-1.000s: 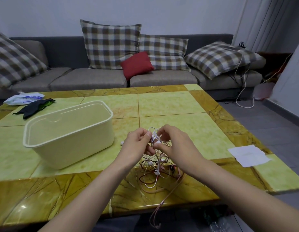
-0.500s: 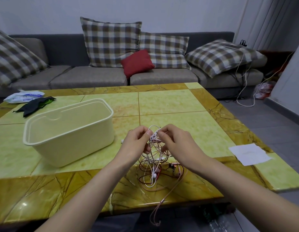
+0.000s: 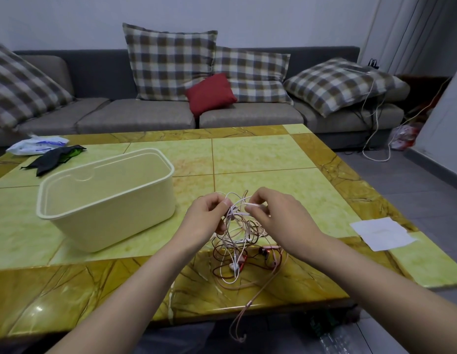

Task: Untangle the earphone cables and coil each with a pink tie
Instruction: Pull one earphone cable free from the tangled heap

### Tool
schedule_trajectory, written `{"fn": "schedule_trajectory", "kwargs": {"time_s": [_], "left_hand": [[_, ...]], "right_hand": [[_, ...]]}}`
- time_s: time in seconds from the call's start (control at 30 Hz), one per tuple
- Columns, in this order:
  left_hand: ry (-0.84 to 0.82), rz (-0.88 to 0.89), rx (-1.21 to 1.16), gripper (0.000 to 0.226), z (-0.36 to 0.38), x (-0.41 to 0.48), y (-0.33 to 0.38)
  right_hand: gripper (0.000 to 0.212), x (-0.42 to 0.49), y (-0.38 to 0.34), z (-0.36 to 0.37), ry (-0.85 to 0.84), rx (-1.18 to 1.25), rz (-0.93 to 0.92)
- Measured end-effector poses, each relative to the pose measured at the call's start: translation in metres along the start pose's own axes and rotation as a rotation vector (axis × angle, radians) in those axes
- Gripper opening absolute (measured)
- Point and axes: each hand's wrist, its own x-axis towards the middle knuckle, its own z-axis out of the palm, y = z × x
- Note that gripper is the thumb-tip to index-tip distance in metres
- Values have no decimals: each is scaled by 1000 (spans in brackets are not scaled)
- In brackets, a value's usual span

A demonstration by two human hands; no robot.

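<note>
Two hands working a tangled bundle of white, pink and dark-red earphone cables [image 3: 236,236] above a yellow-green marbled tabletop [image 3: 260,159].
The left hand [image 3: 204,221] has its grip clamped on white strands at the top of the tangle — the right hand [image 3: 281,218], just beside it, pinches a white cable piece between thumb and fingertips. Bundle top lifted; lower loops and earbuds rest on the tabletop near its front edge, one pink cable [image 3: 248,304] hanging over it. Cream plastic tub [image 3: 107,200] at left, white paper sheet [image 3: 382,233] at right.
</note>
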Motion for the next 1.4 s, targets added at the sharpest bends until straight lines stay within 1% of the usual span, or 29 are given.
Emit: {"fn": "schedule_trajectory", "kwargs": {"time_s": [0.07, 0.13, 0.2, 0.23, 0.27, 0.33, 0.4, 0.5, 0.57, 0.63, 0.7, 0.8, 0.87, 0.9, 0.97, 1.0, 1.1, 1.2, 1.23, 1.3, 1.4], "left_hand": [[24, -10, 0, 24, 1, 1, -1], [51, 0, 11, 21, 1, 1, -2], [85, 21, 24, 18, 0, 2, -2], [101, 31, 21, 17, 0, 3, -2], [116, 42, 22, 16, 0, 4, -2], [127, 68, 50, 16, -1, 5, 0], [117, 94, 77, 15, -1, 6, 3], [108, 118, 90, 15, 0, 5, 6], [138, 116, 83, 14, 0, 5, 6], [182, 91, 19, 16, -1, 7, 6], [206, 54, -64, 17, -2, 8, 7], [192, 22, -144, 17, -2, 5, 10], [175, 18, -203, 18, 0, 2, 11], [170, 24, -215, 18, 1, 2, 12], [167, 45, -181, 17, 2, 2, 14], [160, 57, -150, 16, 2, 2, 15], [119, 82, -115, 15, 3, 1, 18], [88, 89, -129, 15, 5, 0, 20], [84, 94, -128, 15, 6, 0, 21], [85, 97, -138, 14, 8, 0, 21], [109, 86, -152, 15, 7, 0, 20]], "right_hand": [[11, -1, 1, -2, 16, 60, 4], [7, -1, 1, -2, -2, 213, 15], [21, 0, 0, -3, -23, 298, 12], [29, 0, 1, -3, -31, 297, 5], [32, 0, 0, -3, -28, 266, -4], [29, 0, -3, -4, -14, 165, -21], [27, 1, -6, -4, -32, 90, 0], [23, 3, -8, -3, -28, 27, 18], [19, 2, -5, -3, 9, 11, 23], [18, 1, -2, -4, 10, 8, 47], [21, -1, 2, -5, -40, -30, 82], [25, -3, 8, -5, -181, -40, 145], [24, -4, 9, -4, -255, -18, 162], [22, -4, 9, -3, -265, -33, 158], [14, -3, 6, -2, -226, -82, 133], [16, -3, 4, -2, -183, -79, 123], [22, 0, -4, -2, -72, 39, 109], [35, 1, -11, 1, -68, 101, 87], [36, 2, -12, 3, -76, 103, 75], [27, 2, -11, 6, -70, 119, 58], [15, 4, -7, 5, -57, 149, 80]]}}
